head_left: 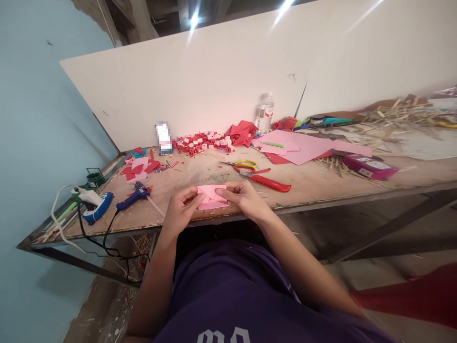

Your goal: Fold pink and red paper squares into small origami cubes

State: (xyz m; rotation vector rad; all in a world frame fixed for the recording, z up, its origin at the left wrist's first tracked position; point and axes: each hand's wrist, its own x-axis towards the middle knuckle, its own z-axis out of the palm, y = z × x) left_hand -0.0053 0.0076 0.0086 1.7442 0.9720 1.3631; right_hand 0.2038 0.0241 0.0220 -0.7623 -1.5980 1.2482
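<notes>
A small folded piece of pink paper point(210, 202) is held up near the table's front edge, its flaps meeting in the middle like an envelope. My left hand point(182, 209) pinches its left side, thumb on the front. On the right side, my right hand point(244, 200) grips it the same way, thumb pressing a flap. The fingers behind the paper are partly hidden. Just beyond my right hand lie a red-handled utility knife point(269, 182) and yellow-and-red scissors point(245, 166).
A glue gun point(134, 196) and a blue power strip point(97, 208) with cords lie left. Behind are a phone point(164, 138), many small red-and-pink paper cubes point(203, 143) and a water bottle point(264, 114). Pink sheets point(307, 145), a purple box point(369, 166) and wooden sticks point(403, 114) cover the right.
</notes>
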